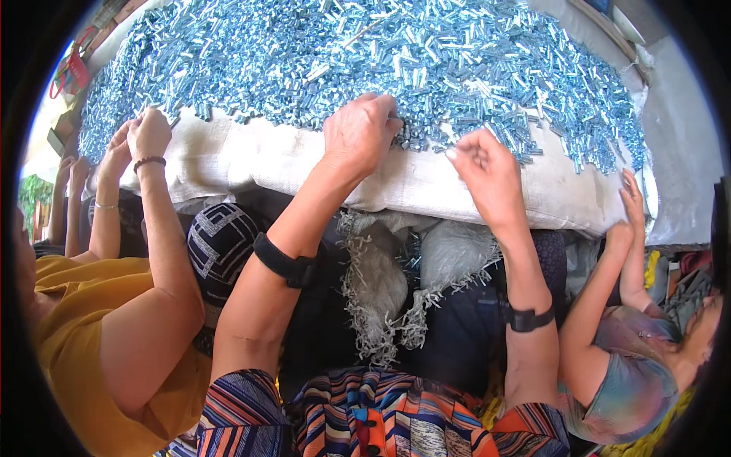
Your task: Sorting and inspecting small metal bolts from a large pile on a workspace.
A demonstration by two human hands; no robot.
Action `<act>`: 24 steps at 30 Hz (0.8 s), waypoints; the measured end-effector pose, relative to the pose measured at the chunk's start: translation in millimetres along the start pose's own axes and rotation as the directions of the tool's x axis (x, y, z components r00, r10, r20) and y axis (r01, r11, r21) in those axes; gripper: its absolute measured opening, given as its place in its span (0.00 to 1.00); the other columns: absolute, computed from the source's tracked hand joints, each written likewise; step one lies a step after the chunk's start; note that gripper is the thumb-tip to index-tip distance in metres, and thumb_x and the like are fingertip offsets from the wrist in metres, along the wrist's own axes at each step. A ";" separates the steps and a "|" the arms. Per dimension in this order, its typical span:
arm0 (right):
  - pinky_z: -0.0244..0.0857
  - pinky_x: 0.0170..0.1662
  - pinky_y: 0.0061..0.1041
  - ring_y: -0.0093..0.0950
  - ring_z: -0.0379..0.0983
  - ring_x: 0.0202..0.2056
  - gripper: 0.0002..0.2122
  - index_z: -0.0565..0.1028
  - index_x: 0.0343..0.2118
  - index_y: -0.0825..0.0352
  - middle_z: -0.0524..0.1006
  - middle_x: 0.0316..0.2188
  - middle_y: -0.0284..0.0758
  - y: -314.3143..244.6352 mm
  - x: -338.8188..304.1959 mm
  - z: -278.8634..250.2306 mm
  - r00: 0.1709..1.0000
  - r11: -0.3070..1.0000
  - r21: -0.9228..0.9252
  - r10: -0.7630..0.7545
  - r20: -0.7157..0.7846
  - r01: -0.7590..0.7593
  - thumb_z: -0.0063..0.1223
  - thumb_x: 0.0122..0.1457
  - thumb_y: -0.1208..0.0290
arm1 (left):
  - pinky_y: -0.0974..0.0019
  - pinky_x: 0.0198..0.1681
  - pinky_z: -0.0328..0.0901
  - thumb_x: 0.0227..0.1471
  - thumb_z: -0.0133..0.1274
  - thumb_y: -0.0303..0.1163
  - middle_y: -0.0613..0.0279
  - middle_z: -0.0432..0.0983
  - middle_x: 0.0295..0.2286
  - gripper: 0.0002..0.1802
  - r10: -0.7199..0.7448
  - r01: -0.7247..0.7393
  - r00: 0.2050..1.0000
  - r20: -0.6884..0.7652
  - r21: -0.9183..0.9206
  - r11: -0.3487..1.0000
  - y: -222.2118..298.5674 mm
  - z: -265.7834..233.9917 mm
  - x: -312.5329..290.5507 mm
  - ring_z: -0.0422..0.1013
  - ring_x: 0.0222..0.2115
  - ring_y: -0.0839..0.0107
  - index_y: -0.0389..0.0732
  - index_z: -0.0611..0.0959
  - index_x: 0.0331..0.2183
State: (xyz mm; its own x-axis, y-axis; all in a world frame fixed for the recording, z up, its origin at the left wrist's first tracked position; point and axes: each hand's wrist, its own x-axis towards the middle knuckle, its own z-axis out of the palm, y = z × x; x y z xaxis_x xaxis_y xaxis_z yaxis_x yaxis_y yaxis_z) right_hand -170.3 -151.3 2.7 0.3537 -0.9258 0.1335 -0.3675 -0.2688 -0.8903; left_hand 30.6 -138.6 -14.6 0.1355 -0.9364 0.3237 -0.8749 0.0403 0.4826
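Observation:
A thick layer of small, shiny, blue-silver metal pieces, short and tube-like, covers the table in front of me. My left hand is closed, knuckles up, at the near edge of the layer; its fingers hide whatever they may hold. To its right, my right hand hovers over the white woven cloth beside the pieces. Its thumb and fingers are drawn together, slightly blurred, and anything between them is too small to make out.
A person in a mustard top works close on my left, a person in a multicoloured top on my right. Frayed woven sacking hangs over my lap. A patterned black-and-grey round thing is by my left forearm.

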 end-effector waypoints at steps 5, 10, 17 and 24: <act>0.67 0.31 0.36 0.39 0.76 0.28 0.11 0.70 0.30 0.69 0.76 0.24 0.46 -3.2 50.0 17.7 0.979 0.916 -0.366 -0.194 -0.054 0.162 0.58 0.49 0.69 | 0.58 0.31 0.66 0.43 0.55 0.34 0.55 0.76 0.26 0.09 -0.012 0.013 1.000 0.014 -0.053 0.999 1.6 -3.2 3.6 0.73 0.28 0.56 0.40 0.79 0.27; 0.66 0.32 0.36 0.42 0.75 0.30 0.12 0.72 0.36 0.65 0.76 0.24 0.44 5.3 69.4 29.7 0.985 0.707 -0.694 -0.172 0.021 0.138 0.57 0.48 0.68 | 0.63 0.30 0.66 0.43 0.53 0.30 0.54 0.76 0.24 0.07 -0.072 0.073 0.997 0.016 -0.290 0.954 2.0 -10.6 -2.9 0.73 0.25 0.64 0.36 0.78 0.27; 0.66 0.30 0.27 0.27 0.73 0.26 0.08 0.72 0.35 0.70 0.76 0.22 0.38 7.8 26.1 14.5 0.998 0.998 -0.032 -0.052 -0.047 0.050 0.50 0.52 0.74 | 0.74 0.29 0.65 0.51 0.48 0.26 0.62 0.74 0.24 0.05 -0.154 0.309 0.951 0.268 -0.841 0.444 7.8 -35.2 -30.1 0.69 0.23 0.76 0.36 0.74 0.32; 0.64 0.30 0.17 0.16 0.68 0.24 0.06 0.73 0.34 0.72 0.72 0.21 0.30 -25.8 -49.2 4.6 0.987 0.843 0.515 0.113 0.111 -0.154 0.47 0.57 0.76 | 0.74 0.29 0.67 0.54 0.48 0.28 0.63 0.74 0.25 0.06 -0.064 0.450 0.892 0.448 -0.893 0.017 34.4 -42.7 -68.8 0.71 0.23 0.77 0.38 0.75 0.35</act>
State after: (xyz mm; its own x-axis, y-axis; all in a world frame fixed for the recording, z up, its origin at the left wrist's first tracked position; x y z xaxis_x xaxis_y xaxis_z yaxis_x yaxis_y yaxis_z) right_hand -174.3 -97.6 17.1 0.4029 -0.9151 -0.0170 0.0782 0.0530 -0.9955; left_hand 11.0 -57.9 14.5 -0.0319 -0.9938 -0.1066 0.4616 -0.1093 0.8804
